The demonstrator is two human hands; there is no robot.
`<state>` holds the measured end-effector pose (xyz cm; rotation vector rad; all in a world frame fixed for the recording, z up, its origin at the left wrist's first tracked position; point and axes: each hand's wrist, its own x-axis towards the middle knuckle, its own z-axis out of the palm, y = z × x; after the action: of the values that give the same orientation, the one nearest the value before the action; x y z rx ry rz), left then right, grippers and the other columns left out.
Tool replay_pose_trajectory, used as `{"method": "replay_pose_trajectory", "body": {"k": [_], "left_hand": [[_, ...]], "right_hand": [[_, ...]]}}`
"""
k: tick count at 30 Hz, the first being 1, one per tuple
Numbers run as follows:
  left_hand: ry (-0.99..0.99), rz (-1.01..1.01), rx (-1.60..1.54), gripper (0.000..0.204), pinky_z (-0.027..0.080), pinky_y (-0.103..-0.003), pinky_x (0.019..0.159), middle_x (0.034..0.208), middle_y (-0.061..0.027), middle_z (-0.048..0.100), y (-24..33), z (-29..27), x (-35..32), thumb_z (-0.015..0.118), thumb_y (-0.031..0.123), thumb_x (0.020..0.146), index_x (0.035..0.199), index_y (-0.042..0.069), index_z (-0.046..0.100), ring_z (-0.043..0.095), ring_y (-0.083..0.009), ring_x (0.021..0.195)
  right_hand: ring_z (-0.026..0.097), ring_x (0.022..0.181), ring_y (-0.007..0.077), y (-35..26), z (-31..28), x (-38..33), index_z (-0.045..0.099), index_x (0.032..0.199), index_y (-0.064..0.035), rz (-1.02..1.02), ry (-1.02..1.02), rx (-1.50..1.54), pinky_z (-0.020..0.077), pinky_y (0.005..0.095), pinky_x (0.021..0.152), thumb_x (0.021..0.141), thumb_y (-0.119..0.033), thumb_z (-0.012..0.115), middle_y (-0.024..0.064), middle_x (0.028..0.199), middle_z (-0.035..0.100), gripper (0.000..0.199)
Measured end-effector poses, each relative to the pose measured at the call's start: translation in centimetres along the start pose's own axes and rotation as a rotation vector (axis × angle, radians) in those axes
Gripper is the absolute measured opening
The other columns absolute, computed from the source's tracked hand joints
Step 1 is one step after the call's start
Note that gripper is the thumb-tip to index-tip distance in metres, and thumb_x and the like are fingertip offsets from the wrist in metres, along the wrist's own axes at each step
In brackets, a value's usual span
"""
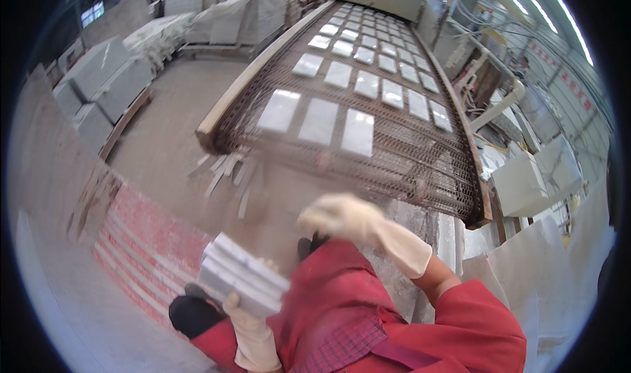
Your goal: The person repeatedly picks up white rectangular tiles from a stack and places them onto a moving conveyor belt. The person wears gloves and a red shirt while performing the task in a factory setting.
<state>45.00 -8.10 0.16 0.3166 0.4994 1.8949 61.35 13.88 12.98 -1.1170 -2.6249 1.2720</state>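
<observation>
A small stack of white stone tiles (240, 278) rests tilted against my left side. My left hand (242, 314), in a cream rubber glove, grips it from below, and fingertips show at its far edge. My right hand (342, 216), gloved the same way, hangs in front of my body, short of the near end of the mesh conveyor (420, 169). Motion blurs its bent fingers, and I make out nothing in them. On the belt, the nearest row has three white tiles (319, 120) lying flat with gaps between them. Several more rows stretch away behind.
Wooden rails (227, 103) border the conveyor. To the left stand wrapped stone stacks (230, 21) and grey blocks (105, 77). Thin offcut strips (230, 176) lie on the floor by the conveyor's near left corner. A red-and-white striped surface (141, 241) is beside me; pale slabs (539, 241) lean at right.
</observation>
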Motion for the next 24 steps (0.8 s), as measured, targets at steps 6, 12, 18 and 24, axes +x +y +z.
{"method": "replay_pose_trajectory", "body": {"k": [6,12,18,24], "left_hand": [[-0.017,-0.013,0.102,0.107,0.037,-0.049,0.114,0.148,-0.0228,0.041,0.1,2.0,0.3,0.072,0.055,0.071,0.151,0.000,0.028,0.042,-0.0355,0.137],[0.061,-0.126,-0.063,0.096,0.042,-0.045,0.111,0.146,-0.0176,0.045,0.4,2.2,0.2,0.074,0.043,0.077,0.150,-0.001,0.030,0.047,-0.0329,0.134],[0.116,-0.206,-0.130,0.091,0.046,-0.047,0.108,0.141,-0.0200,0.047,0.3,2.2,-0.2,0.075,0.037,0.079,0.149,-0.001,0.030,0.051,-0.0341,0.130],[0.095,-0.177,0.122,0.100,0.050,-0.049,0.102,0.139,-0.0217,0.048,1.2,1.8,-0.8,0.079,0.042,0.074,0.150,0.000,0.029,0.054,-0.0371,0.124]], "right_hand": [[0.063,0.106,0.0179,-2.7,9.4,-0.4,0.060,0.130,-0.0053,-0.036,-0.387,0.450,0.0487,0.0315,0.091,0.096,-0.053,0.057,0.0106,0.115,0.068,0.058],[0.063,0.108,0.0213,-1.5,10.9,-0.3,0.063,0.124,0.0001,0.075,-0.195,0.531,0.0470,0.0337,0.094,0.095,-0.058,0.054,0.0146,0.116,0.068,0.066],[0.062,0.105,0.0197,-1.6,10.4,-0.6,0.062,0.124,0.0012,0.229,-0.250,0.710,0.0472,0.0335,0.093,0.094,-0.051,0.062,0.0125,0.114,0.068,0.060],[0.062,0.102,0.0171,-2.1,9.2,-1.5,0.060,0.125,0.0003,0.141,-0.338,0.863,0.0480,0.0326,0.091,0.092,-0.045,0.068,0.0093,0.111,0.067,0.056]]}}
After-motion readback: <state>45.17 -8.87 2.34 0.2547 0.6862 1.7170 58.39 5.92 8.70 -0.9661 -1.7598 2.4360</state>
